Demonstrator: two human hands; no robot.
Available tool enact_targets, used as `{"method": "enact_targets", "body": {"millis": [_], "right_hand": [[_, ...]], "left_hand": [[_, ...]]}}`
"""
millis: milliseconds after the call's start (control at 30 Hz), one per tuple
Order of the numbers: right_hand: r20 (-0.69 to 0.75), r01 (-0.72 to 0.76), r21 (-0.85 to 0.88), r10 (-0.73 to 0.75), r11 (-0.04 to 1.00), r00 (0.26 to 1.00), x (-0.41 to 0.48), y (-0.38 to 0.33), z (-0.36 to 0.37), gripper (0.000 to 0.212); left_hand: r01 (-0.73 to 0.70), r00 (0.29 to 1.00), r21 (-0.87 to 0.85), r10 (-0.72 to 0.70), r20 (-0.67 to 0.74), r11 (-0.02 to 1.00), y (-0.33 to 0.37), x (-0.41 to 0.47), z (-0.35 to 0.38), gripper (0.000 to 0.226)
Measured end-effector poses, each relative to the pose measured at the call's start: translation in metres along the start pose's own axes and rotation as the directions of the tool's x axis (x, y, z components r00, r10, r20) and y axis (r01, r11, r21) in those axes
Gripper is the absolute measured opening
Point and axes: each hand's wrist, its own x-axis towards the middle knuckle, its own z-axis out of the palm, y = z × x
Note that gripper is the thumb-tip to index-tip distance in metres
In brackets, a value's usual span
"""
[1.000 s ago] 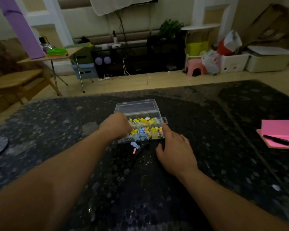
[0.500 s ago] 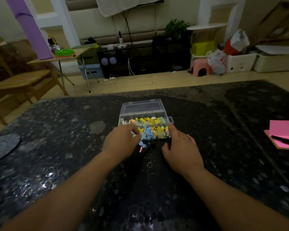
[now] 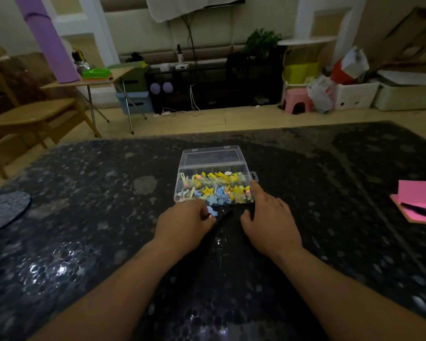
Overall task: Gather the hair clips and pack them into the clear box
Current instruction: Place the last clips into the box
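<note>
Clips (image 3: 214, 189) nearly fill the open box (image 3: 213, 178) mid-table (image 3: 84, 217); packing looks almost done. One blue clip (image 3: 212, 212) lies outside, just before it, at the left hand (image 3: 185, 225), curled, grasp unclear. Right hand (image 3: 268, 217) rests spread against the box's corner.

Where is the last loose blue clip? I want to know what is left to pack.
In the head view, the blue clip lies on the dark table just in front of the clear box, at the fingertips of the left hand, left of the right hand.
</note>
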Motion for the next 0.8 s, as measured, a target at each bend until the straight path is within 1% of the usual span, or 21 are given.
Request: {"method": "enact_targets", "body": {"millis": [100, 200, 267, 400, 467, 633, 800], "right_hand": [[0.003, 0.0, -0.002, 0.0, 1.0, 1.0, 0.0, 0.0, 0.0, 0.08], [-0.002, -0.001, -0.005, 0.001, 1.0, 1.0, -0.001, 0.0, 0.001, 0.079], [-0.006, 0.0, -0.005, 0.0, 1.0, 1.0, -0.001, 0.0, 0.001, 0.079], [0.001, 0.005, -0.008, -0.005, 1.0, 1.0, 0.0, 0.002, 0.003, 0.079], [0.007, 0.006, -0.009, -0.006, 1.0, 1.0, 0.001, 0.003, 0.003, 0.08], [0.013, -0.003, -0.007, 0.003, 1.0, 1.0, 0.001, 0.003, 0.004, 0.08], [0.016, -0.005, 0.01, 0.004, 1.0, 1.0, 0.001, 0.003, 0.003, 0.078]], "left_hand": [[-0.009, 1.0, 0.007, 0.009, 0.0, 1.0, 0.004, 0.002, 0.005, 0.016], [-0.023, 0.999, 0.013, 0.023, 0.028, 1.0, 0.003, 0.001, 0.002, 0.015], [-0.033, 0.999, -0.022, 0.034, 0.03, 0.999, 0.003, 0.002, -0.004, 0.015], [-0.067, 0.995, -0.156, 0.055, -0.084, 0.986, 0.018, 0.024, -0.022, 0.011], [-0.086, 0.993, -0.198, 0.068, -0.097, 0.976, 0.028, 0.047, -0.03, 0.011], [-0.073, 0.993, -0.123, 0.084, 0.087, 0.99, 0.044, 0.097, -0.02, 0.011], [-0.068, 0.987, -0.088, 0.08, 0.14, 0.994, 0.047, 0.112, -0.005, 0.015]]}}
